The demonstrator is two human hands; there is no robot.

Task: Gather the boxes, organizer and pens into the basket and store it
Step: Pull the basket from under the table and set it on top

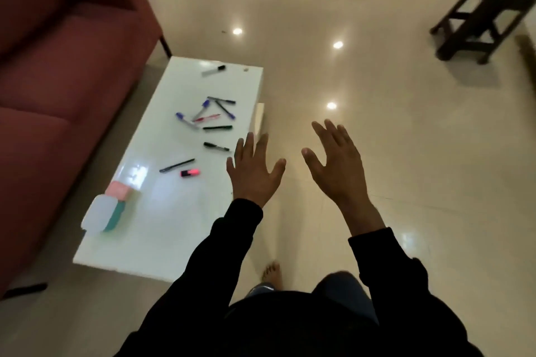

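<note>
A low white table [162, 229] carries several scattered pens [217, 127] in its far half, a lone marker [214, 70] near the far end and a pink highlighter [190, 173] toward the middle. Two small boxes lie at the near left corner: a pink one [118, 191] and a teal one with a clear lid [102, 217]. My left hand [253, 172] hovers open over the table's right edge, fingers spread. My right hand [336, 164] is open above the floor, right of the table. No basket or organizer is in view.
A dark red sofa [58, 66] runs along the table's left side. A dark wooden stool [487, 14] stands at the far right on the glossy tiled floor [377, 95]. My bare foot [272, 272] is on the floor beside the table's near right corner.
</note>
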